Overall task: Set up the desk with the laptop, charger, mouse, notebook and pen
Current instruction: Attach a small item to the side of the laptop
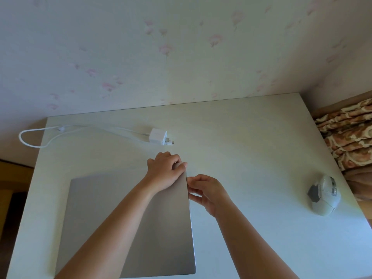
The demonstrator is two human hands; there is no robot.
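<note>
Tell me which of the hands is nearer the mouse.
Right. The right hand is at the laptop's right edge, on the side facing the mouse; the left hand grips the laptop's far right corner, farther off.

A white desk [251, 137] stands pushed against a pale wall papered with faint pink flowers [167, 49]. To the right of the desk lies a brown-and-cream patterned fabric [348, 135]. Dark wooden flooring [14, 178] shows at left. Soft, even light fills the room.

home, bedroom corner | floral wallpaper [161, 47] | white desk [251, 137] | patterned bedding [350, 135]
</note>
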